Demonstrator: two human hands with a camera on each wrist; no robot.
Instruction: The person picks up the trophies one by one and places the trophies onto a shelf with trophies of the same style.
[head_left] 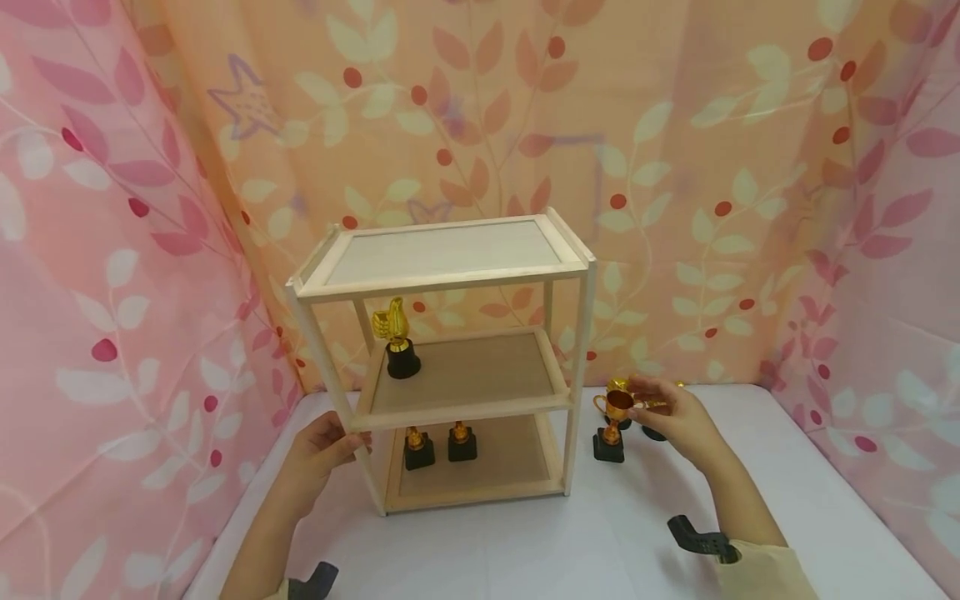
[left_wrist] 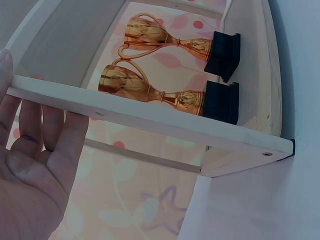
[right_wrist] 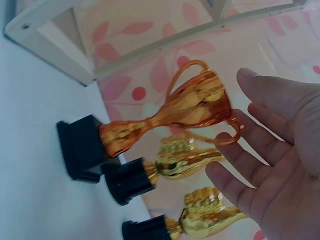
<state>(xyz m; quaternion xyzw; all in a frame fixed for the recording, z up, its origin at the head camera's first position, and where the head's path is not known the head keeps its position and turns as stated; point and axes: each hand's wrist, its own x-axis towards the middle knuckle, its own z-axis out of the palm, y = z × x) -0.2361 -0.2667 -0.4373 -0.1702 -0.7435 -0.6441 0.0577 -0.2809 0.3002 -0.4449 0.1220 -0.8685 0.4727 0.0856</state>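
Note:
My left hand [head_left: 311,458] grips the front left post [left_wrist: 155,120] of a pale wooden three-tier shelf [head_left: 450,254], fingers behind it. Two bronze-gold trophy cups on black bases, one cup [head_left: 418,452] left of the other cup [head_left: 462,446], stand on the bottom tier. A gold thumbs-up trophy [head_left: 402,358] is on the left of the middle tier. To the right of the shelf, my right hand [head_left: 678,421] is spread beside a two-handled trophy cup [right_wrist: 195,105] standing on the table. Its fingers lie close to one handle; whether they touch it I cannot tell.
Behind that cup stand two more gold thumbs-up trophies, one [right_wrist: 182,164] nearer the cup and the other [right_wrist: 205,217] farther right. A white cloth covers the table [head_left: 525,550]. Floral curtains [head_left: 675,167] hang at the back and both sides.

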